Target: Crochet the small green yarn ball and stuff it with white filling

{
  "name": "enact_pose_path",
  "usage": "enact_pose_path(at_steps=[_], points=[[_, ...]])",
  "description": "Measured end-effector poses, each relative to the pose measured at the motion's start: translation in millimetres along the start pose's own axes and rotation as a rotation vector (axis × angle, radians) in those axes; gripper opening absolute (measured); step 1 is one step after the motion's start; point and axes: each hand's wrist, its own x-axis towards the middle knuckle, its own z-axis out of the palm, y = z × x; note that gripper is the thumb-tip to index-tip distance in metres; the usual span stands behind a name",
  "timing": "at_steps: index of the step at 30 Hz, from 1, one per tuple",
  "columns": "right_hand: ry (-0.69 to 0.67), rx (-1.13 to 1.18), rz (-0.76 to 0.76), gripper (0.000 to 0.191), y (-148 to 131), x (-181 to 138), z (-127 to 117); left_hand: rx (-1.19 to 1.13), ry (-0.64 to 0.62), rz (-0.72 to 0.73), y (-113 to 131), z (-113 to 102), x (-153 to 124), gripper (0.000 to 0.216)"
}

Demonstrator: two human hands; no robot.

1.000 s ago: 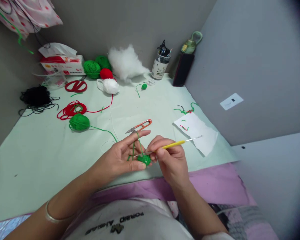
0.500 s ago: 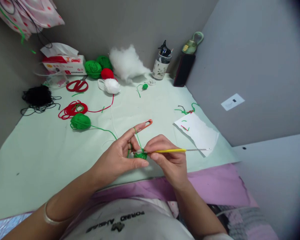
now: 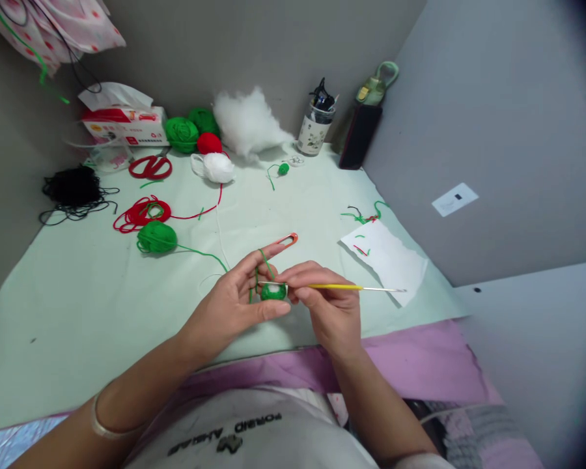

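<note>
My left hand (image 3: 239, 286) holds a small green crochet piece (image 3: 274, 292) between thumb and fingers; white shows in its opening. Green yarn loops over the raised index finger, which also bears an orange stitch marker or yarn guide (image 3: 291, 239). In my right hand (image 3: 329, 303) is a crochet hook (image 3: 339, 286) with a yellow handle, its near end at the top edge of the green piece. The hook's other metal end points right, over the torn paper. A strand runs from my left hand to a green yarn ball (image 3: 157, 238).
Coiled red yarn (image 3: 144, 213), red-handled scissors (image 3: 150, 167) and black yarn (image 3: 73, 189) lie at left. Along the back stand a tissue box (image 3: 124, 127), white stuffing (image 3: 251, 124), a pen cup (image 3: 316, 130) and a bottle (image 3: 371, 88). Torn white paper (image 3: 388, 260) lies at right.
The hook has risen slightly and lies more level. The green piece has tilted, so more of its white inside shows. My right hand has shifted a little up and left.
</note>
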Motion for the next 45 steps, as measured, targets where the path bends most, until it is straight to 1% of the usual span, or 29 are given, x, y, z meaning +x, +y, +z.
enact_pose_path(at_steps=[3,6,10,15,18,21,23,26,29,31,34,36,39,40,43,45], points=[[0.023,0.052,0.041,0.017,3.5,0.0,-2.2,-0.036,-0.058,-0.002,1.9,-3.6,-3.2,0.063],[0.024,0.079,0.051,0.016,3.8,-0.3,-3.6,-0.061,-0.085,-0.003,4.1,-5.6,-5.3,0.048],[0.037,0.108,0.077,0.013,2.0,-0.1,-1.1,-0.144,-0.099,-0.043,4.4,-2.3,-4.2,0.045],[0.102,0.207,0.19,0.006,1.5,-0.8,6.5,-0.262,-0.044,-0.077,-1.5,4.0,-1.6,0.056],[0.155,0.204,0.262,0.01,1.6,-1.6,10.3,-0.295,-0.01,-0.114,-5.0,4.9,-1.0,0.061],[0.168,0.224,0.298,0.011,0.3,-1.4,12.5,-0.271,0.022,-0.123,-4.5,4.7,-0.5,0.053],[0.162,0.25,0.324,0.012,-0.9,-0.8,13.3,-0.257,0.011,-0.131,-2.4,4.7,-0.3,0.049],[0.176,0.249,0.367,0.016,-1.1,-0.8,14.8,-0.3,-0.012,-0.117,-0.8,6.0,-0.2,0.05],[0.217,0.21,0.354,0.017,2.1,-3.4,18.2,-0.37,0.02,-0.071,-4.7,10.5,0.1,0.052],[0.234,0.183,0.346,0.014,5.7,-6.3,22.3,-0.384,0.08,-0.058,-9.5,15.4,0.5,0.052],[0.247,0.195,0.366,0.01,10.8,-9.7,29.6,-0.389,0.194,-0.053,-16.5,22.3,1.5,0.044],[0.255,0.222,0.382,0.011,12.7,-9.3,33.4,-0.396,0.234,-0.046,-19.5,24.2,2.1,0.036],[0.265,0.281,0.409,0.015,12.0,-4.3,35.0,-0.4,0.232,-0.03,-20.4,22.0,2.2,0.027],[0.27,0.299,0.413,0.016,10.9,-2.2,34.4,-0.393,0.228,-0.024,-19.7,20.5,1.9,0.027],[0.276,0.313,0.393,0.016,6.8,2.7,31.1,-0.343,0.209,-0.009,-15.8,16.1,1.1,0.039],[0.271,0.299,0.358,0.014,4.3,3.8,29.0,-0.315,0.188,0.004,-13.5,13.7,1.0,0.041]])
